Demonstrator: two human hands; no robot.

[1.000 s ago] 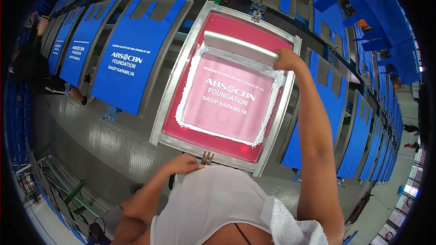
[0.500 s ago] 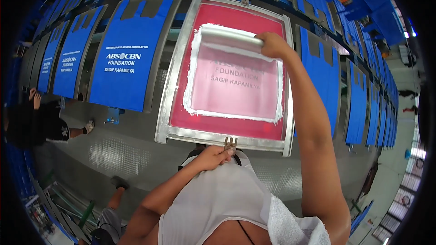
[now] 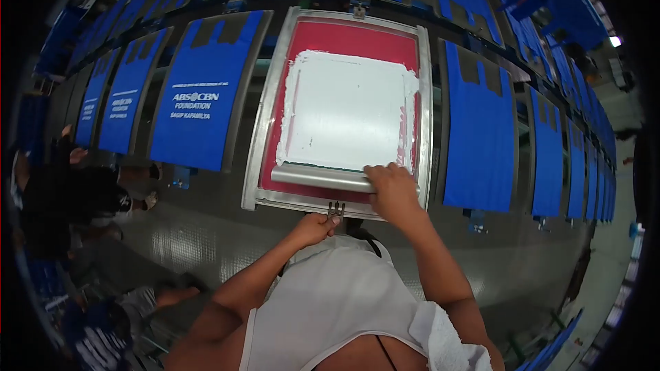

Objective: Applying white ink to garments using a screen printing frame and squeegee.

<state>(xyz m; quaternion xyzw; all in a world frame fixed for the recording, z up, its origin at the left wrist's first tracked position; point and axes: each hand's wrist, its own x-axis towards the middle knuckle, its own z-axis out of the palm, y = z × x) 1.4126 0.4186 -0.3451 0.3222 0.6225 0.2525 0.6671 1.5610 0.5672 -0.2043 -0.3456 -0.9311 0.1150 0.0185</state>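
- Person in dark clothing (image 3: 96, 189) at the far left, beside the row, and a second person in a dark blue top (image 3: 103, 333) at the near left, both well apart from the work.
- Blue fabric panel with white print (image 3: 196, 89), laid on a dark grey board to the left; a narrow dark gap parts its right edge from the screen.
- Silver metal rectangular frame (image 3: 289, 200), stretched with red mesh (image 3: 357, 33), in the middle; bare red shows widest along the far rail, as a thin margin at the left and right rails.
- Long silver metal squeegee (image 3: 316, 177), lying across the mesh close to the near rail, with a little red between the two; its left end stops just short of the left rail.
- Left hand (image 3: 317, 227), thumb and fingers closed on the three-pronged brown metal bracket (image 3: 335, 210) at the middle of the near rail.
- Thick white ink layer (image 3: 347, 113), roughly square and ragged-edged, filling the mesh beyond the squeegee.
- Right hand (image 3: 394, 191), fingers curled over the squeegee's right end, gripping it; the thumb is hidden.
- White towel (image 3: 447, 336) over the right shoulder.
- Plain blue fabric panel on a grey board (image 3: 478, 144), to the right, with a dark strip of open room between it and the frame.
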